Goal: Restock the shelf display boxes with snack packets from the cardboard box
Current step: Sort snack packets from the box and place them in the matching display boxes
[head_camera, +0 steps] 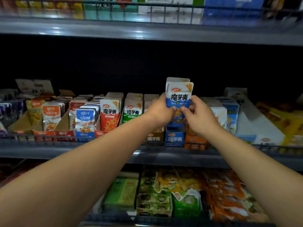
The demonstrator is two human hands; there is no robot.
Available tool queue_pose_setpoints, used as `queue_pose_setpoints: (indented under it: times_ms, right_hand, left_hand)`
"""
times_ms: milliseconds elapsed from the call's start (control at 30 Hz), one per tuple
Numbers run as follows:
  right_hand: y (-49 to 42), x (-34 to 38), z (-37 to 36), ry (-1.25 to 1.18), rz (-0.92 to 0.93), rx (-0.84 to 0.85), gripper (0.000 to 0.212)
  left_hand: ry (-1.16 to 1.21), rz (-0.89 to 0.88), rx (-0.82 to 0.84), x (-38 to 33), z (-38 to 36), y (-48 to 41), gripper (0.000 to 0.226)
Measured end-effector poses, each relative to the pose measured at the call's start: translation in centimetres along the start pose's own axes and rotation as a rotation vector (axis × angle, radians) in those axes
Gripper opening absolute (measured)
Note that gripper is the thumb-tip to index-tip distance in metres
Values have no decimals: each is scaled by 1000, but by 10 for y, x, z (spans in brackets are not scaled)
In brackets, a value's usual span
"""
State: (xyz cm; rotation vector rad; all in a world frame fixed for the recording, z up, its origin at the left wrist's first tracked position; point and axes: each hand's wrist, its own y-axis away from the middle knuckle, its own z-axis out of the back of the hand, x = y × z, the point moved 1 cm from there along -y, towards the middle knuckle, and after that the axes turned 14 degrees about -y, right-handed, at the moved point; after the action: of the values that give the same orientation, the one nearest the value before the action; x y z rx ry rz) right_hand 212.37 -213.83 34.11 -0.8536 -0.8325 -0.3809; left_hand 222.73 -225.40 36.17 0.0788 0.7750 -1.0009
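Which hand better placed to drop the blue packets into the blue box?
Left, probably: left hand wraps the blue packets' side; right hand only pinches their lower corner; blue box sits directly below.

— What sort of place is this?

— A shop, in a snack aisle. Grey metal shelves (pixel 147 33) run in tiers, one above another, each with a low wire rail (pixel 49 137) along its front edge.

— And the goods?

— On the middle shelf, open cardboard display boxes (pixel 174 138) stand side by side. Each is packed with upright snack packets (pixel 109 115) of one colour: red, green, blue or orange. Printed cartons (pixel 229 9) fill the shelf above, and bagged foods (pixel 229 194) the one below.
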Motion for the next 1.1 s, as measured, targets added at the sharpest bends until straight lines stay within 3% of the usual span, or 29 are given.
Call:
queue_pose_setpoints:
  times_ms: [167, 533, 900, 1100]
  right_hand:
    - [-20, -21, -1, 15, -24, 21, 30]
    - [-23, -34, -1, 63, -32, -3, 36]
    - [-19, -37, 0, -33, -41, 26, 35]
    - [-20, -37, -1, 34, -28, 55, 33]
  left_hand:
    - [-47, -14, 25, 3, -12, -24, 38]
    - [-61, 3, 30, 6, -24, -37, 39]
    - [-4, 32, -89, 4, -24, -23, 40]
    - [8, 27, -164, 13, -34, -17, 32]
